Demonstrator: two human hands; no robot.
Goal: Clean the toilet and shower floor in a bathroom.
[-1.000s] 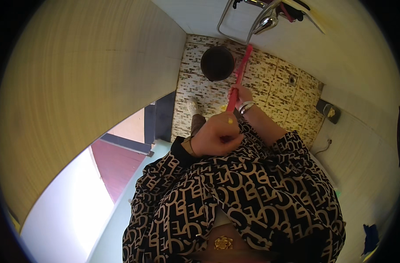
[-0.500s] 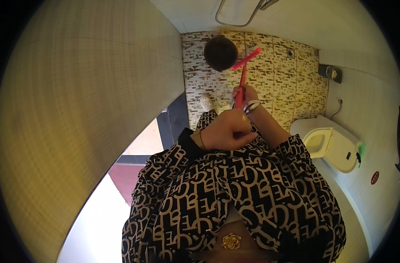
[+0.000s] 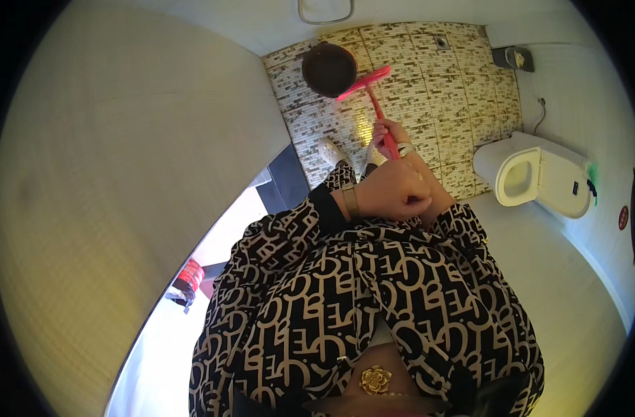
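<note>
A pink squeegee with a T-shaped head slants down from the tiled floor toward my body. My right hand is wrapped round its shaft, farther from me. Nearer my waist, my left hand is curled into a fist where the pink handle runs in; the handle's end is hidden under it. At the far left stands a dark round bucket. The left end of the squeegee's head lies along the bucket's near side, and I cannot tell whether they touch.
A white toilet with its lid raised stands at right. Behind, a floor drain and a dark wall-side box show. A pale wall panel fills the left, beside a doorway with a red item. My light shoes are on the tiles.
The squeegee's head has moved left, along the bucket's near side, and its shaft now leans the other way. The whole view has shifted, bringing my second shoe and the red item into sight.
</note>
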